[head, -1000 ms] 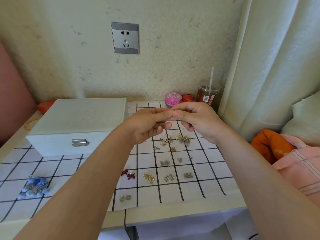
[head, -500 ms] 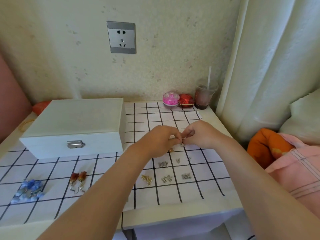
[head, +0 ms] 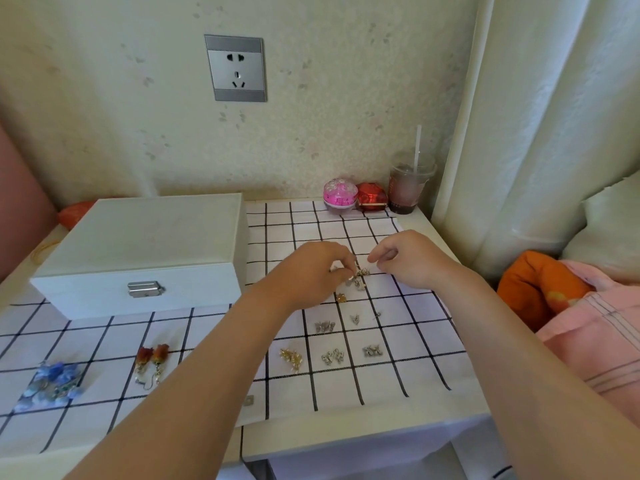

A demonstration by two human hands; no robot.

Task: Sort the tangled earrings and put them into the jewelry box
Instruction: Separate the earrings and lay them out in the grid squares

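The left hand [head: 317,271] pinches the small tangled clump of gold and silver earrings [head: 360,277] on the black-gridded white cloth [head: 415,341], seemingly to tease one free, beside the curled right hand [head: 405,261], whose hold I cannot tell, with the closed white wooden jewelry box [head: 138,244] at left.

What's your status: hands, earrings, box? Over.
Left hand pinching tangled earring cluster; right hand curled beside it, grip unclear. Jewelry box closed. Sorted pairs lie nearer, apart.
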